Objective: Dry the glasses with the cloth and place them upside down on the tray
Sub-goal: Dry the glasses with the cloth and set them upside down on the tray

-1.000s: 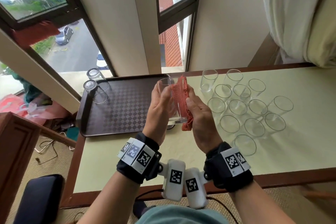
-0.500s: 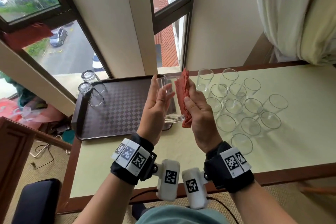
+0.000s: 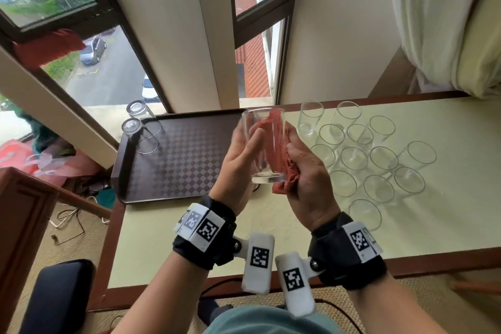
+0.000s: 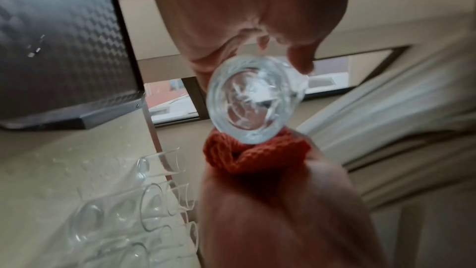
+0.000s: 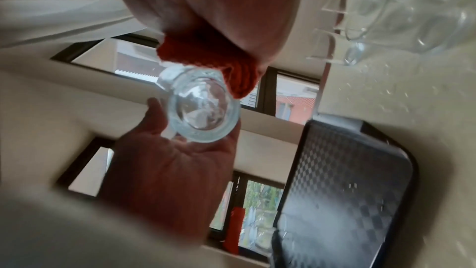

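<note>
My left hand [image 3: 244, 152] grips a clear glass [image 3: 264, 149], holding it upright above the tray's right end with the thumb across its near side. My right hand [image 3: 303, 168] holds a bunched red cloth [image 3: 280, 160] and presses it against the glass's right side. The left wrist view shows the glass base [image 4: 255, 99] with the cloth [image 4: 255, 154] beneath it. In the right wrist view the glass [image 5: 203, 107] rests in the left palm, and the cloth [image 5: 213, 58] touches its rim side. Two glasses [image 3: 137, 130] stand upside down in the far left corner of the dark checkered tray [image 3: 176, 165].
Several upright glasses [image 3: 366, 160] are clustered on the pale table [image 3: 271, 225] to the right of my hands. A window and wall close off the far side, and a white curtain [image 3: 447, 22] hangs at the far right. A dark stool [image 3: 59, 295] stands below left.
Half a second ago the cloth was held just off the glass. Now the right hand has brought it back against the glass's side. Both hands stay above the tray's right end.
</note>
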Demonstrator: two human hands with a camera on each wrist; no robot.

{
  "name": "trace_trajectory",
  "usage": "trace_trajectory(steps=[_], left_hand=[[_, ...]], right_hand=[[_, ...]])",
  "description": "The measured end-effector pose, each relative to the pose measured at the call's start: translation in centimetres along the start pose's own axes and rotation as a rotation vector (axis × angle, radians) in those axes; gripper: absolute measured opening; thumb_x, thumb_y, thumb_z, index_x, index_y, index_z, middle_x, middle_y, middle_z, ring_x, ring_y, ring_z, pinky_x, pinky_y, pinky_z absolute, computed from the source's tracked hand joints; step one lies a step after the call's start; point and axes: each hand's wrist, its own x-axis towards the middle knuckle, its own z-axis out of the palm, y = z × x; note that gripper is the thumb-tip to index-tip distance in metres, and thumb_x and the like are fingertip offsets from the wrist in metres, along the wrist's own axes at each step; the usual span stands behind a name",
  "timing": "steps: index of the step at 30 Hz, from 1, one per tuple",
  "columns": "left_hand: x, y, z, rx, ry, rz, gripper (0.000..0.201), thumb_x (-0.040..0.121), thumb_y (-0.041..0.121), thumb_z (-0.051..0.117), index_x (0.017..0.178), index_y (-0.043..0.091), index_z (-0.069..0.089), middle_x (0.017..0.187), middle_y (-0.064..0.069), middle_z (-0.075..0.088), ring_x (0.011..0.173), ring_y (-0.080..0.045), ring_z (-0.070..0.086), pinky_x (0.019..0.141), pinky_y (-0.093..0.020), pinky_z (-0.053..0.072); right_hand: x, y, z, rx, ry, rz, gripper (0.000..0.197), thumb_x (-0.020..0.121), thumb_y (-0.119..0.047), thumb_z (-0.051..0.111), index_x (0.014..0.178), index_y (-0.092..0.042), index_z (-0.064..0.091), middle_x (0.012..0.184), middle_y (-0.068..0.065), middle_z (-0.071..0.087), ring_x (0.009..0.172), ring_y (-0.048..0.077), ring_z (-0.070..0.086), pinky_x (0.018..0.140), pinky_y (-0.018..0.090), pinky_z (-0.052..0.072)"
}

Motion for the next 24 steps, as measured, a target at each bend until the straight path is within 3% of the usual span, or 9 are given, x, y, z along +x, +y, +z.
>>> trace_trajectory(steps=[3, 6, 9, 11, 13, 16, 18, 21, 24], left_hand=[[-0.2, -0.2, -0.1, 0.05, 0.106, 0.066, 0.062, 0.103, 0.026, 0.047, 0.155, 0.037, 0.015, 0.145, -0.011, 0.053, 0.124, -0.02, 0.061, 0.099, -0.033, 0.053], [-0.3, -0.5, 0.0, 0.092, 0.079, 0.051, 0.071, 0.102, 0.027, 0.047, 0.157, 0.038, 0.004, 0.153, -0.008, 0.044, 0.124, -0.015, 0.06, 0.093, -0.028, 0.054], [-0.2, -0.6, 0.3, 0.035, 0.074, 0.061, 0.096, 0.087, 0.035, 0.07, 0.155, 0.037, 0.002, 0.151, -0.012, 0.044, 0.123, -0.015, 0.062, 0.079, -0.025, 0.058], [0.0, -0.5, 0.3, 0.015, 0.07, 0.064, 0.091, 0.085, 0.042, 0.075, 0.15, 0.037, 0.012, 0.151, -0.011, 0.045, 0.13, -0.021, 0.057, 0.083, -0.029, 0.058], [0.1, -0.1, 0.2, 0.011, 0.066, 0.043, 0.076, 0.089, 0.044, 0.066, 0.15, 0.028, 0.025, 0.147, -0.011, 0.049, 0.132, -0.026, 0.054, 0.095, -0.036, 0.056], [0.2, 0.0, -0.2, 0.052, 0.01, 0.043, 0.077, 0.085, 0.059, 0.067, 0.147, 0.026, 0.037, 0.148, -0.011, 0.05, 0.132, -0.022, 0.054, 0.1, -0.033, 0.052], [0.3, 0.0, -0.5, 0.102, 0.022, 0.09, 0.068, 0.095, 0.042, 0.056, 0.154, 0.02, 0.029, 0.153, -0.01, 0.043, 0.135, -0.016, 0.051, 0.097, -0.024, 0.05], [0.5, 0.0, -0.6, 0.169, 0.057, 0.104, 0.078, 0.092, 0.034, 0.043, 0.159, 0.024, 0.005, 0.156, 0.002, 0.034, 0.14, -0.013, 0.043, 0.093, -0.011, 0.047], [0.7, 0.1, -0.6, 0.189, 0.037, 0.058, 0.09, 0.088, 0.038, 0.052, 0.158, 0.027, -0.002, 0.152, 0.003, 0.035, 0.131, -0.012, 0.05, 0.084, -0.012, 0.052]], right_hand=[[0.2, 0.0, 0.0, -0.313, 0.086, -0.123, 0.042, 0.108, -0.014, 0.036, 0.147, -0.027, 0.042, 0.131, 0.001, 0.059, 0.113, 0.007, 0.062, 0.076, 0.018, 0.055], [0.4, 0.1, -0.1, -0.406, 0.083, -0.117, 0.044, 0.108, -0.01, 0.035, 0.15, -0.02, 0.042, 0.125, 0.005, 0.057, 0.102, 0.003, 0.061, 0.073, 0.016, 0.052], [0.3, -0.1, 0.2, -0.286, 0.03, -0.055, 0.043, 0.108, -0.01, 0.032, 0.15, -0.016, 0.042, 0.131, -0.001, 0.062, 0.119, 0.011, 0.062, 0.088, 0.022, 0.053], [0.5, -0.3, 0.2, -0.174, -0.006, -0.018, 0.044, 0.108, -0.012, 0.03, 0.15, -0.011, 0.04, 0.14, 0.005, 0.059, 0.128, 0.017, 0.058, 0.103, 0.032, 0.049], [0.6, -0.3, 0.1, -0.06, -0.037, 0.049, 0.046, 0.107, -0.016, 0.029, 0.15, -0.007, 0.039, 0.146, 0.013, 0.053, 0.135, 0.026, 0.052, 0.115, 0.045, 0.039], [0.8, 0.1, 0.0, 0.037, -0.03, 0.081, 0.046, 0.107, -0.018, 0.028, 0.15, -0.005, 0.039, 0.148, 0.017, 0.05, 0.138, 0.03, 0.048, 0.119, 0.052, 0.031], [0.9, 0.1, -0.1, -0.013, 0.031, 0.01, 0.049, 0.104, -0.02, 0.034, 0.152, -0.008, 0.037, 0.15, 0.01, 0.049, 0.138, 0.024, 0.048, 0.118, 0.048, 0.034], [1.0, 0.2, 0.0, -0.272, 0.066, -0.088, 0.049, 0.104, -0.023, 0.038, 0.152, -0.019, 0.038, 0.143, 0.006, 0.055, 0.121, 0.014, 0.057, 0.086, 0.023, 0.055], [0.8, 0.4, 0.2, -0.385, 0.026, -0.111, 0.046, 0.106, -0.025, 0.036, 0.152, -0.027, 0.037, 0.138, 0.008, 0.054, 0.118, 0.016, 0.058, 0.065, 0.012, 0.051]])
